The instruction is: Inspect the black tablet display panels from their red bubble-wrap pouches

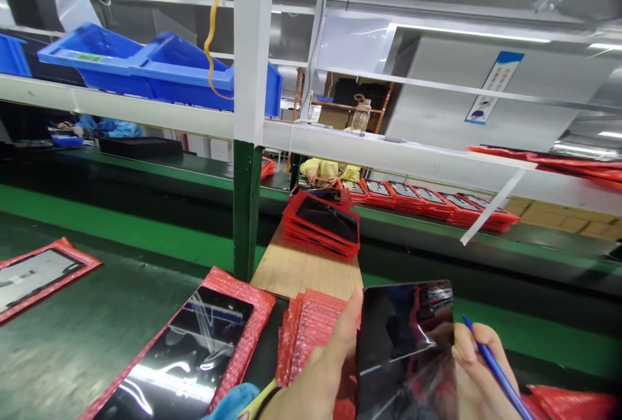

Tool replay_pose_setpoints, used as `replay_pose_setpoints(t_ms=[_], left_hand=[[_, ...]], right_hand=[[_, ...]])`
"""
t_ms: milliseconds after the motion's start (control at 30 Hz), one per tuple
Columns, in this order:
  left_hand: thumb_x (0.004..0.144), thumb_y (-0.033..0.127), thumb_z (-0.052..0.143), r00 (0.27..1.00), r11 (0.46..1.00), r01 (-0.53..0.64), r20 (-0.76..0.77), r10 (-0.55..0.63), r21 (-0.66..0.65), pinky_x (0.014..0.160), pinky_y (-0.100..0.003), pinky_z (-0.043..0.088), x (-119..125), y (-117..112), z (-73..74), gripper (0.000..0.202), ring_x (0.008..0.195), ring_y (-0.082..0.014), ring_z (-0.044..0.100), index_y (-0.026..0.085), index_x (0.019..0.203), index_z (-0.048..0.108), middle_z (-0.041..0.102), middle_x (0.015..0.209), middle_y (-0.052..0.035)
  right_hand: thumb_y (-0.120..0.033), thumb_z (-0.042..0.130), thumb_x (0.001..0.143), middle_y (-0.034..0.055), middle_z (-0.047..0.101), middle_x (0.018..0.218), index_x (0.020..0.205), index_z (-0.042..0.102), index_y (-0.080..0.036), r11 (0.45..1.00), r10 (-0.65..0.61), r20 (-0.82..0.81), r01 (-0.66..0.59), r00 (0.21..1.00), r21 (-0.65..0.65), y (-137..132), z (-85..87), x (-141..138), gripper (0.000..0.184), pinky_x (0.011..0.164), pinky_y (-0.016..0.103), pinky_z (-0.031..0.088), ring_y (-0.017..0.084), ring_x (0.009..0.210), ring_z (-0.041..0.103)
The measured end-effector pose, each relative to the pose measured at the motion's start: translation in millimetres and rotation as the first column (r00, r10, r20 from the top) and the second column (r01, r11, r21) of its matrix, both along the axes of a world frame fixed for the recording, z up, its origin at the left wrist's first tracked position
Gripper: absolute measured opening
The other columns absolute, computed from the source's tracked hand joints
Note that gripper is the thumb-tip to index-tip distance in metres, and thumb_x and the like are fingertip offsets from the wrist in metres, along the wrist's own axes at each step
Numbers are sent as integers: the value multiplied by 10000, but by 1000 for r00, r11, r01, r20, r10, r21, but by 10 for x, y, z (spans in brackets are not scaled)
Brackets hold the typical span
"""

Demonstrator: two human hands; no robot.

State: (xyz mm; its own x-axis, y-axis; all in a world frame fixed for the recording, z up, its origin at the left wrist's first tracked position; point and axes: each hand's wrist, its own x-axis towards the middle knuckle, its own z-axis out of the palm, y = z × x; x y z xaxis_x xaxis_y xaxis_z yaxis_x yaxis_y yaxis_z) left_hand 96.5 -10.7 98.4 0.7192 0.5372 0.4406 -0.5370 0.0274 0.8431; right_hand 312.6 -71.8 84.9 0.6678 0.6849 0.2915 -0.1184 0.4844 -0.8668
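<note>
Black panel (pixel 405 349) stands up, left hand (pixel 313 378) and right hand (pixel 479 365) gripping its 2 sides, blue pen (pixel 503 374) tucked into the right, presumably leaving that pinch free!

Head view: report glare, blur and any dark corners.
Head view: hard white glare crosses the glossy black panel lying on red bubble wrap; head view: the raised glossy black panel shows thinner streaks and reddish reflections; head view: top right corner dark, distant detail soft.

Gotta be a factory assembly line: blue bins (pixel 182 76) sit shelved at 10 o'clock, panels stacked on red bubble wrap (pixel 427 205) at 3, dark-green workbench (pixel 63 349) at 8, yellow-sleeved co-worker (pixel 329 168) near 12.
</note>
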Motion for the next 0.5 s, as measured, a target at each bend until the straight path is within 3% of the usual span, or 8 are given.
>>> replay_pose_setpoints(t_ms=[133, 267, 367, 500], left_hand=[[940, 566, 373, 1000, 1000, 6, 11, -6, -21, 1144, -500, 303, 39, 48, -16, 695, 1420, -316, 365, 373, 1548, 99, 403, 1549, -38], [861, 579, 543, 996, 999, 33, 84, -35, 23, 1180, -508, 205, 84, 45, -29, 922, 1464, -330, 261, 315, 1553, -7, 283, 1610, -68], [920, 506, 483, 986, 999, 9, 167, -14, 33, 1199, -497, 151, 88, 28, -11, 812, 1484, -297, 207, 302, 1558, 25, 296, 1605, -66], [960, 451, 438, 995, 999, -27, 99, 25, 21, 1220, -463, 96, 46, 32, 45, 731, 1503, -261, 133, 302, 1558, 46, 238, 1627, -25]], right_hand=[[-289, 783, 645, -63, 688, 792, 882, 608, -305, 996, -32, -150, 19, 988, -83, 30, -131, 27, 294, 720, 191, 551, 150, 894, 668], [-286, 776, 603, -42, 758, 994, 1063, 619, -293, 974, -133, -293, 71, 947, -214, 57, -171, 27, 486, 643, 185, 579, 164, 957, 706], [-274, 759, 601, -39, 769, 1001, 1045, 603, -284, 976, -122, -316, 56, 941, -210, 68, -121, 0, 470, 657, 189, 589, 165, 960, 718], [-240, 718, 641, -33, 763, 1017, 986, 599, -291, 987, -70, -308, 20, 949, -162, 62, -95, 18, 368, 743, 234, 600, 165, 952, 721]])
